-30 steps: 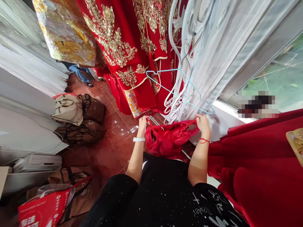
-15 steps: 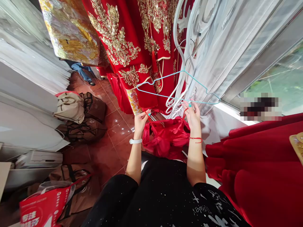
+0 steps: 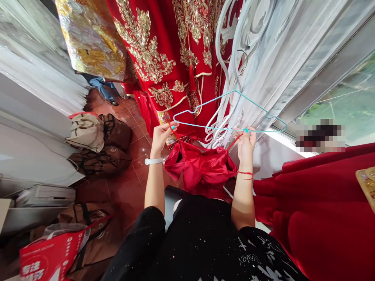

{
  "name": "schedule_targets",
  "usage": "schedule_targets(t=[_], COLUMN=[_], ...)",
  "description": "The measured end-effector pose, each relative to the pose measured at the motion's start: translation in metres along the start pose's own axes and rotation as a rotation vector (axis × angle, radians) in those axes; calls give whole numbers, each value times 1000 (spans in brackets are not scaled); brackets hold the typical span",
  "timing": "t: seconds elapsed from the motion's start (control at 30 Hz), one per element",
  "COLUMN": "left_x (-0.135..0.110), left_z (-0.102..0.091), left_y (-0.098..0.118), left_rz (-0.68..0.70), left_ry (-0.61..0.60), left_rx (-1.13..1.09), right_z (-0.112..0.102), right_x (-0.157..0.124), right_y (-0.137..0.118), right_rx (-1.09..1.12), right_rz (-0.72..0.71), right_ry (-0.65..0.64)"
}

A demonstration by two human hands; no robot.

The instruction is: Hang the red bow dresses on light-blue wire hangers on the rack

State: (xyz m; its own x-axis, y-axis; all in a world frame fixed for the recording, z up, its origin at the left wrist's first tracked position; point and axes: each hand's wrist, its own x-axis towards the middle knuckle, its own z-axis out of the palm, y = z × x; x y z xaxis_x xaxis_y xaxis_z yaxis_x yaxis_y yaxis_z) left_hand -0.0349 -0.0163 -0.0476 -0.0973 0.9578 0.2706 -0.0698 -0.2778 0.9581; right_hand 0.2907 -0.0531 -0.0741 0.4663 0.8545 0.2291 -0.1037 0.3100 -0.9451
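Note:
A red satin garment [image 3: 202, 168] with thin straps hangs in front of my body. My left hand [image 3: 162, 137] pinches one of its straps, right beside the left end of a light-blue wire hanger [image 3: 216, 96]. The other strap runs up to my right hand [image 3: 246, 143], whose thumb and fingers close on it and on the hanger's lower bar. Tilted in front of a white scrollwork metal stand [image 3: 222, 43], the hanger has its hook pointing up and away. Whether the left strap is over the hanger's end I cannot tell.
Red gowns with gold embroidery [image 3: 146, 43] hang ahead. Brown bags [image 3: 115, 132] and a red shopping bag [image 3: 49, 253] lie at the left. Red cloth [image 3: 316, 203] drapes at the right, below a window [image 3: 342, 93]. A person's blue-clad leg [image 3: 102, 86] shows far back.
My left hand has moved left and up with its strap, to the hanger's left end. My right hand and the hanger have shifted right. The garment is spread wider between the straps.

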Motion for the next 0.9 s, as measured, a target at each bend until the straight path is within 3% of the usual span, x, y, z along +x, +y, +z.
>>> schedule_targets(t=[0.2, 0.37, 0.5, 0.73, 0.9], left_x=[31, 53, 59, 48, 51], left_z=[7, 35, 53, 59, 53], left_y=[39, 74, 80, 69, 68], left_rz=[12, 113, 187, 246, 241], left_ry=[-215, -454, -658, -582, -571], left_rx=[134, 459, 666, 654, 606], right_z=[-1, -1, -4, -11, -51], right_x=[2, 3, 3, 4, 2], right_y=[4, 4, 2, -8, -25], right_rx=[86, 112, 88, -86, -227], right_rz=[-6, 48, 60, 12, 69], right_ry=[2, -26, -9, -22, -56])
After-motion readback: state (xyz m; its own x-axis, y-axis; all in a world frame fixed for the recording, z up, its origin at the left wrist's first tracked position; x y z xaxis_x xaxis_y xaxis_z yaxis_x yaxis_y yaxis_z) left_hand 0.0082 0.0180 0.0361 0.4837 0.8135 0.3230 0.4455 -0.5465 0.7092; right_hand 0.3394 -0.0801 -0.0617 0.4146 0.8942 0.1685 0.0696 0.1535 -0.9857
